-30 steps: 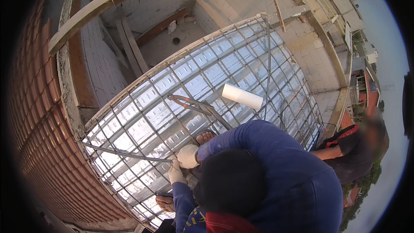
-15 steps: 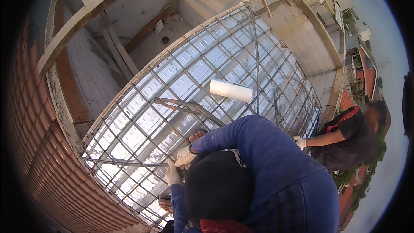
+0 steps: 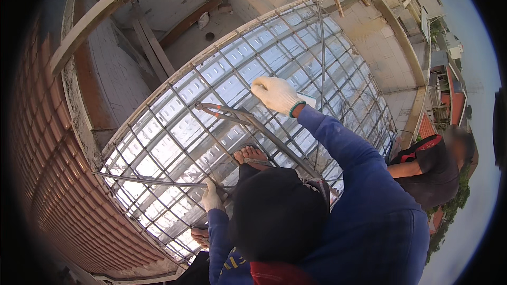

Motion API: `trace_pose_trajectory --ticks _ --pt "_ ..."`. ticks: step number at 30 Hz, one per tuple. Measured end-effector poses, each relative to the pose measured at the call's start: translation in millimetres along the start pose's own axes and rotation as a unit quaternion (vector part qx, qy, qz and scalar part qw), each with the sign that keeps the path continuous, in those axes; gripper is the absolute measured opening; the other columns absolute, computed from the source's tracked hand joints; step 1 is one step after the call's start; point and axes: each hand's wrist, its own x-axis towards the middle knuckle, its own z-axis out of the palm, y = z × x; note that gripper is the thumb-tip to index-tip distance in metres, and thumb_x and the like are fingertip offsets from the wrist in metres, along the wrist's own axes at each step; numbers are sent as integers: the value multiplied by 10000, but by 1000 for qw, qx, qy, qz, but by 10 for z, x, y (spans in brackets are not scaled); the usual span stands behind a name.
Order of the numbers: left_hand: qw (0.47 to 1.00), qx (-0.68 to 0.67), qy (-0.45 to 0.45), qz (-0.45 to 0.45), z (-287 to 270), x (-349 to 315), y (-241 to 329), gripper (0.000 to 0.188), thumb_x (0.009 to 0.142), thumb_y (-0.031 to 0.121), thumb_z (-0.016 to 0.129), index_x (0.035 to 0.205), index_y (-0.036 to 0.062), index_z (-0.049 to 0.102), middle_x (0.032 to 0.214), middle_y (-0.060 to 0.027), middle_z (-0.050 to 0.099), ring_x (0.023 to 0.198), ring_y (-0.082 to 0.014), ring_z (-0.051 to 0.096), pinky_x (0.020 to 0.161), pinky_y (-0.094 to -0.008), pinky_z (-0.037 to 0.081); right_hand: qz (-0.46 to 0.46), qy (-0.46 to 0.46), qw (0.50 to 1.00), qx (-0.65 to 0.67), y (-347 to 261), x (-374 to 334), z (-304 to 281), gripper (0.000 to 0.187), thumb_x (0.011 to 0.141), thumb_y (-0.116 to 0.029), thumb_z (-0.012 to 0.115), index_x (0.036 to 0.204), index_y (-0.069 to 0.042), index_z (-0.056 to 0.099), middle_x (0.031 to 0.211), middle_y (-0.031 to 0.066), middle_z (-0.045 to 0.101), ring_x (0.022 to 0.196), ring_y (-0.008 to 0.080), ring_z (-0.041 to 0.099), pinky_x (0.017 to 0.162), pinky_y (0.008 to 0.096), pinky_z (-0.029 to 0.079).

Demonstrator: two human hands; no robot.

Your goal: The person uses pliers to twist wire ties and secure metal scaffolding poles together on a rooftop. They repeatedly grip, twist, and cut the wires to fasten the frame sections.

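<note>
My left hand (image 3: 212,199), in a pale work glove, is closed around a steel bar of the rebar mesh (image 3: 182,184), low and left of centre. Higher and to the right, my gloved right hand (image 3: 274,94) hovers over the mesh with fingers curled together; anything inside them is too small to make out. Behind its wrist, only the end of a white cylinder (image 3: 307,99) shows. A long dark metal tool (image 3: 274,138) lies across the bars between my hands, its forked end marked with orange. A bare foot (image 3: 250,157) stands beside the tool.
Shiny corrugated metal decking (image 3: 174,150) lies under the mesh. Beyond its far edge, a walled room with planks (image 3: 148,47) drops away. Red roof tiles (image 3: 47,190) slope along the left. A co-worker (image 3: 428,174) in dark clothes crouches at right. A rounded black cloth shape (image 3: 280,216) blocks the lower middle.
My right hand has left my left hand's side and moved up and right, covering most of the white cylinder. My left hand stays at the same bar. The view has shifted slightly.
</note>
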Motion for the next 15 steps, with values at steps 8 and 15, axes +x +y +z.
trace_pose_trajectory --ticks 8,15 --pt "998 -4 -16 61 -74 108 -42 560 1099 583 617 1080 45 772 917 -48 744 793 -160 695 624 -320 577 -123 -65 967 -213 -31 -237 754 631 944 -414 787 1425 -63 580 1262 195 738 1181 397 710 983 511 568" --pt "993 47 -30 102 -29 123 -48 528 1103 550 615 1116 42 757 949 -76 770 786 -175 702 609 -325 565 -166 -16 942 -292 -12 166 1466 586 873 -370 870 1270 -39 595 995 136 761 924 381 765 783 534 595"
